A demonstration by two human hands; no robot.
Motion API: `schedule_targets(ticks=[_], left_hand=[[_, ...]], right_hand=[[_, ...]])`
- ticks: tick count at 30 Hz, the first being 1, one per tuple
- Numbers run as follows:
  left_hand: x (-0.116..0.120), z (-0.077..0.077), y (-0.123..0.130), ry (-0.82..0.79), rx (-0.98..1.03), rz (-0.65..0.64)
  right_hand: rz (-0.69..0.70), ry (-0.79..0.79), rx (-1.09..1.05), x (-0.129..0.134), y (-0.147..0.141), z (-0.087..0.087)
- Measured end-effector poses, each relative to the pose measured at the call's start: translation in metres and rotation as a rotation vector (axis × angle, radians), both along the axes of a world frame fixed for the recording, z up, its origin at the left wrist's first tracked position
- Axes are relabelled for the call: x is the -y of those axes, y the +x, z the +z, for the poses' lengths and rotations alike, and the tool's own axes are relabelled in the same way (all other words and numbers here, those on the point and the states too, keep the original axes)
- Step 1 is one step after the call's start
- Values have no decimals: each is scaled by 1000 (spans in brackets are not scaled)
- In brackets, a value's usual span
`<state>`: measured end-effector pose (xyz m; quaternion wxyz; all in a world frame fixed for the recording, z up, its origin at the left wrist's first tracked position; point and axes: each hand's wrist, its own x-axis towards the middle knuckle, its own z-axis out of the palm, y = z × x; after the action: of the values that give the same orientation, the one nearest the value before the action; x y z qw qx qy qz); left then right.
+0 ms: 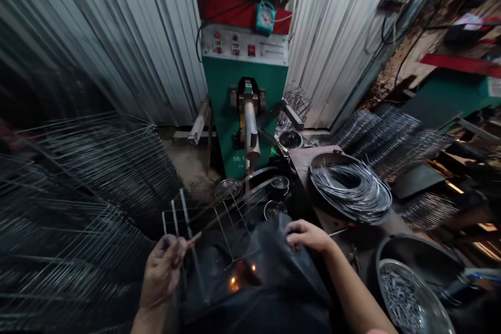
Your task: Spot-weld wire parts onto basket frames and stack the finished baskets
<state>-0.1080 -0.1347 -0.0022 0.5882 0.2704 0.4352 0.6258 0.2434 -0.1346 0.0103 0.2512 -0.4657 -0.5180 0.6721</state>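
Observation:
My left hand (pixel 166 263) is closed in a pinch at the left side of a wire frame (pixel 218 214), made of thin metal rods. A small reddish strip (pixel 194 239) sticks out at its fingertips; I cannot make out what it is. The frame lies tilted over my lap, in front of a green machine (pixel 219 88) with a metal electrode arm (pixel 250 130). My right hand (pixel 307 235) has its fingers curled on a fold of the black apron (pixel 274 255) covering my lap. Two orange glowing spots show on the apron.
Stacked wire racks (pixel 90 177) fill the left side. Small metal bowls (pixel 229 189) sit below the machine arm. To the right stand a pan with coiled wire (pixel 350 188) and a bowl of short metal pieces (pixel 403 297). A corrugated wall (pixel 156 36) rises behind.

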Motion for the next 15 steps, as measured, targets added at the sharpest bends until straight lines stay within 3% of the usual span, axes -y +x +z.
schedule_targets(ticks=[4, 7, 10, 15], left_hand=[[19, 0, 1, -243, 387, 22], [33, -12, 27, -467, 582, -45], [52, -21, 52, -571, 687, -104], [72, -30, 64, -721, 687, -119]], right_hand=[[-374, 286, 193, 32, 30, -22], [-290, 506, 300, 47, 22, -37], [-157, 614, 337, 64, 12, -43], [-162, 696, 361, 92, 21, -44]])
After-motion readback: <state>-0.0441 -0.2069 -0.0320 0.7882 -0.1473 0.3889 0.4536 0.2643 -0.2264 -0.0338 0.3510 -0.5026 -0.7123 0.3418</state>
